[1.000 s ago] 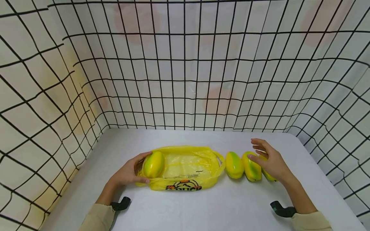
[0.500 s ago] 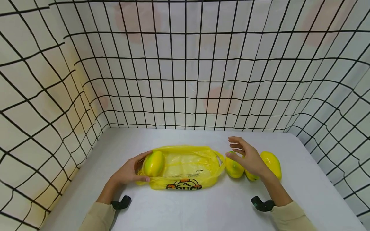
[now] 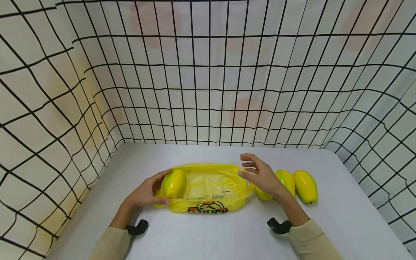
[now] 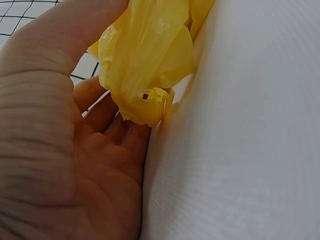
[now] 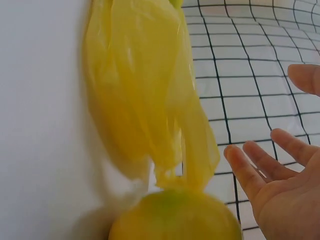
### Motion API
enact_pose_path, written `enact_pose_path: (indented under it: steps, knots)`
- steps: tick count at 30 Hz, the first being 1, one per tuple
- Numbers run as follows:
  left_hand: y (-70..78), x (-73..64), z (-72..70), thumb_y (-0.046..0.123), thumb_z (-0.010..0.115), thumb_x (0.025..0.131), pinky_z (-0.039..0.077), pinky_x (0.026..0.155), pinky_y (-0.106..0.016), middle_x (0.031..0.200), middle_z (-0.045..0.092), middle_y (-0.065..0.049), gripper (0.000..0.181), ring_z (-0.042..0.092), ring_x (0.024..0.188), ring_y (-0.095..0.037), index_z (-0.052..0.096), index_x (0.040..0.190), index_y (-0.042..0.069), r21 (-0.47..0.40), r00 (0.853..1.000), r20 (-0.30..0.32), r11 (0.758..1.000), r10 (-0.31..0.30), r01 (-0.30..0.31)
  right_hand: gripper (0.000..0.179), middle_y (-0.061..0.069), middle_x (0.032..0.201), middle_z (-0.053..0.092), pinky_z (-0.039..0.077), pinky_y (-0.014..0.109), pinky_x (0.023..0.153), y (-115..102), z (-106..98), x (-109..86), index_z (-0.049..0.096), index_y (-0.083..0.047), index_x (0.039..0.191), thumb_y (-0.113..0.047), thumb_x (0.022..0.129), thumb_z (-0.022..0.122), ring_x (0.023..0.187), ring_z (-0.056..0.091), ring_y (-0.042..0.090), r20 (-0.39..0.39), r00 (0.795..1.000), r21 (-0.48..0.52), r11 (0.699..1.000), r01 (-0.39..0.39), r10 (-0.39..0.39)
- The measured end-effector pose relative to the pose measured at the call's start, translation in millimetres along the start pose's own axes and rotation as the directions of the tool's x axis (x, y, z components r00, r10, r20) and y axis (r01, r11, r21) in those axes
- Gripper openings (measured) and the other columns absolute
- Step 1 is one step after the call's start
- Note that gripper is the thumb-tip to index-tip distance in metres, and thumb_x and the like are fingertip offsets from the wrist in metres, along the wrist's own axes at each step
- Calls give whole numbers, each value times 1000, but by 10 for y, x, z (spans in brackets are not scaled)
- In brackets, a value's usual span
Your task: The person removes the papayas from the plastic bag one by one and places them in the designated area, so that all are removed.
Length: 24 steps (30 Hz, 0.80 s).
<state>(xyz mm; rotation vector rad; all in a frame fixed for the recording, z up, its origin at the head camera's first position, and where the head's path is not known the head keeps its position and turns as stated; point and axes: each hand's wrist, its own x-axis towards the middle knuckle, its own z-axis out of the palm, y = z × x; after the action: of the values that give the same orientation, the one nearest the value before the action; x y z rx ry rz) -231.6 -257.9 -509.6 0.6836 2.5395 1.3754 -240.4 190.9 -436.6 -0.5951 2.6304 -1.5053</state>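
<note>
A yellow plastic bag point(image 3: 208, 184) lies with its mouth spread upward and black and orange print on its front. Inside its left end sits a glossy yellow-green mango-like fruit point(image 3: 174, 184). My left hand point(image 3: 147, 191) holds that end, thumb at the front rim and fingers at the back; in the left wrist view they curl behind the bunched plastic point(image 4: 145, 60). My right hand point(image 3: 261, 177) hovers empty over the bag's right end, fingers spread apart. Beneath it, one similar fruit point(image 3: 264, 194) is partly hidden; the right wrist view shows its top point(image 5: 175, 217) against the bag's handle point(image 5: 200, 145).
Two more yellow-green fruits, one partly behind the right forearm point(image 3: 286, 180) and one at the far right point(image 3: 305, 186), rest on the white tabletop point(image 3: 208, 238). White walls with a black grid point(image 3: 208, 79) enclose the back and sides.
My right hand has moved left from over the rightmost fruits to the bag's right end, uncovering the far right fruit. The left hand, bag and fruits stay in place.
</note>
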Motion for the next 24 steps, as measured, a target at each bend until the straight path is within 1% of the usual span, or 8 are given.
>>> enact_pose_path:
  steps: [9,14,17,20,21,22,24]
  knots:
    - [16,-16,0,32,95,72,31,113,-10,165,38,-1,109,37,153,-29,33,161,25,-15,1000,5,1000,-2,2,62,15,154,49,45,55,115,-108,250,153,46,-22,150,-35,96,74,136,55,36,57,998,42,999,-11,9]
    - [38,-24,-8,32,95,72,32,115,-13,165,37,-3,108,37,153,-31,33,161,25,-14,1000,4,1000,-1,1,63,14,155,48,46,54,115,-177,391,195,45,-22,151,-35,96,74,136,55,35,85,996,56,998,0,-5]
    - [44,-23,-6,32,94,73,31,113,-11,166,37,-5,108,37,153,-33,33,161,25,-8,1000,3,1000,5,-4,63,12,154,49,47,52,114,-210,456,227,46,-22,151,-35,96,73,135,56,34,98,995,54,999,4,-10]
    - [51,-22,-7,31,94,73,31,113,-11,166,36,-7,108,36,153,-35,32,162,23,-3,1000,1,1000,10,-10,63,12,154,49,47,52,114,-234,517,258,46,-22,151,-35,96,74,135,56,33,112,994,64,998,4,-11]
    - [52,-21,-7,31,94,73,31,114,-13,166,36,-7,108,37,153,-35,32,162,23,2,1000,-1,1000,10,-10,63,13,154,49,47,52,115,-241,537,267,46,-22,151,-36,95,74,135,56,33,115,993,70,998,4,-12]
    - [54,-21,-7,31,94,73,33,116,-17,166,36,-7,108,37,153,-35,32,161,23,4,1000,-1,1000,10,-10,64,14,154,49,47,52,115,-249,558,274,46,-22,151,-36,95,74,134,56,33,119,993,74,997,2,-11]
    - [54,-19,-8,31,94,73,35,120,-28,166,37,-7,108,37,153,-35,33,161,23,9,1000,-4,1000,8,-8,65,14,154,49,46,52,115,-265,600,285,46,-22,151,-37,95,75,134,56,33,128,992,89,996,-5,-6]
